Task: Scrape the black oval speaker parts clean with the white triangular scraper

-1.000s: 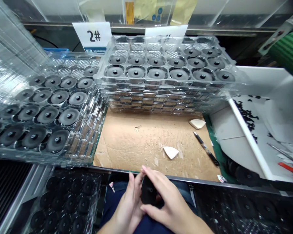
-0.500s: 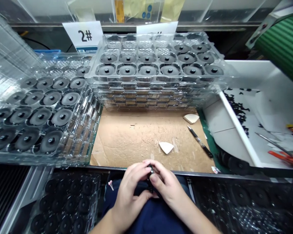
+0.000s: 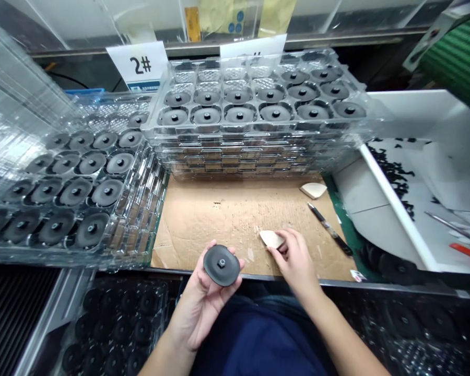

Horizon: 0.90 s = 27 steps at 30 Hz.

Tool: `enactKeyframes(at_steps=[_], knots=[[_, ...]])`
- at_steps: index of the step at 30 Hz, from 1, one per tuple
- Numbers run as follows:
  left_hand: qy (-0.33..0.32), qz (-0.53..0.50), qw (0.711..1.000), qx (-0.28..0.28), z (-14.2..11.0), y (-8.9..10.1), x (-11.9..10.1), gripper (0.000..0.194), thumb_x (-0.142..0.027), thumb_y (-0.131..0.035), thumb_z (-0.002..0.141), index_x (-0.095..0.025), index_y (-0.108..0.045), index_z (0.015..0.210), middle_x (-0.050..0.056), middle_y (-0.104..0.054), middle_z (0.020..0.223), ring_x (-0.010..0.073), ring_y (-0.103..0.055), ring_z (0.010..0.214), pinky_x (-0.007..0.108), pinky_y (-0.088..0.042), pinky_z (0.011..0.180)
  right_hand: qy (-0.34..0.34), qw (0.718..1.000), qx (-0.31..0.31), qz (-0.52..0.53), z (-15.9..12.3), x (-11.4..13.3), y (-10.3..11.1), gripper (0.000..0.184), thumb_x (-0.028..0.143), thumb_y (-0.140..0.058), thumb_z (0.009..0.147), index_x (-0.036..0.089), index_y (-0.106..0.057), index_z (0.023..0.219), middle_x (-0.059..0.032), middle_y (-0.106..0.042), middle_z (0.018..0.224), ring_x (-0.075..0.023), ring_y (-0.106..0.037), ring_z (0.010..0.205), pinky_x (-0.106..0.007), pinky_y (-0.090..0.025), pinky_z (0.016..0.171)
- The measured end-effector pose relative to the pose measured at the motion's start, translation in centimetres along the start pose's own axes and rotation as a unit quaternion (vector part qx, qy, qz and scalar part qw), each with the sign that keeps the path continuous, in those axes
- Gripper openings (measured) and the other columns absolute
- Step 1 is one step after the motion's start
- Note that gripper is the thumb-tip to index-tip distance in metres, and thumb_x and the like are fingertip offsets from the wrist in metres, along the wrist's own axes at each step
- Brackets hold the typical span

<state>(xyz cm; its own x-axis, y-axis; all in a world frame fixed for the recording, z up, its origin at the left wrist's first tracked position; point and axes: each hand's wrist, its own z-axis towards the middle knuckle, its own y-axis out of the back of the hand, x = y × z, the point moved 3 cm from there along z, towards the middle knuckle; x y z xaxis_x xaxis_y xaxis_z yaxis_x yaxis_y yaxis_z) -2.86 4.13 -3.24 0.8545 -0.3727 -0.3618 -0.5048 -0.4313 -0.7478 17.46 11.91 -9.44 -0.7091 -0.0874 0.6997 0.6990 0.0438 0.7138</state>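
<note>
Head view. You are cradling a black disc (image 3: 221, 265) in your left hand (image 3: 202, 302), with the palm turned up and partly open and the fingers curled lightly against the rim. The disc is lying face up over your palm, its central stud showing, just in front of the bench edge. I judge it light and fairly stiff, though its thin outer edge may flex and its matte face may slip under dry fingers. Take hold by the rim or from beneath, and keep pressure off the stud.

Your right hand (image 3: 295, 256) is reaching over a sheet of corrugated cardboard (image 3: 215, 224), its fingers bunched around a cream wedge-shaped piece (image 3: 271, 239). I cannot tell whether that piece is gripped or only touched. A second wedge (image 3: 313, 190) is lying further along the cardboard, and a black-handled knife (image 3: 329, 230) is lying just beyond your right hand. A stack of clear plastic trays (image 3: 254, 137) and a tilted clear tray (image 3: 129, 245) are holding matching discs, while a white-walled bin (image 3: 395, 203) is holding black scraps.
</note>
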Motion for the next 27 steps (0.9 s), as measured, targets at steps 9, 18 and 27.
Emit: enactKeyframes(at_steps=[9, 18, 27], knots=[[-0.024, 0.025, 0.999, -0.009, 0.0, -0.7, 0.4, 0.057, -0.037, -0.073, 0.066, -0.026, -0.055, 0.119, 0.009, -0.062, 0.12, 0.0274, -0.059, 0.109, 0.041, -0.04, 0.1, 0.097, 0.99, 0.082, 0.064, 0.9, 8.1, 2.4, 0.024, 0.026, -0.046, 0.088, 0.022, -0.059, 0.108, -0.0045, -0.066, 0.097, -0.0175, -0.058, 0.075, -0.03, -0.047, 0.063], [-0.023, 0.096, 0.995, -0.029, -0.4, -2.0, 0.3, 0.057, -0.037, -0.084, 0.046, -0.026, -0.069, 0.1, 0.003, -0.071, 0.103, 0.0218, -0.062, 0.099, 0.028, -0.046, 0.089, 0.249, 0.937, 0.224, 0.096, -1.6, 16.9, 4.7, 0.024, 0.012, -0.041, 0.086, 0.017, -0.06, 0.101, -0.0033, -0.066, 0.087, -0.0152, -0.056, 0.074, -0.03, -0.041, 0.07], [0.026, 0.079, 0.996, -0.015, -1.1, -2.7, 0.5, 0.067, -0.038, -0.086, 0.031, -0.026, -0.071, 0.095, 0.004, -0.073, 0.1, 0.0187, -0.064, 0.092, 0.024, -0.047, 0.083, 0.271, 0.936, 0.216, 0.059, -2.6, 15.6, 7.4, 0.027, 0.008, -0.043, 0.085, 0.021, -0.058, 0.104, -0.0017, -0.068, 0.087, -0.0132, -0.06, 0.073, -0.026, -0.043, 0.068]])
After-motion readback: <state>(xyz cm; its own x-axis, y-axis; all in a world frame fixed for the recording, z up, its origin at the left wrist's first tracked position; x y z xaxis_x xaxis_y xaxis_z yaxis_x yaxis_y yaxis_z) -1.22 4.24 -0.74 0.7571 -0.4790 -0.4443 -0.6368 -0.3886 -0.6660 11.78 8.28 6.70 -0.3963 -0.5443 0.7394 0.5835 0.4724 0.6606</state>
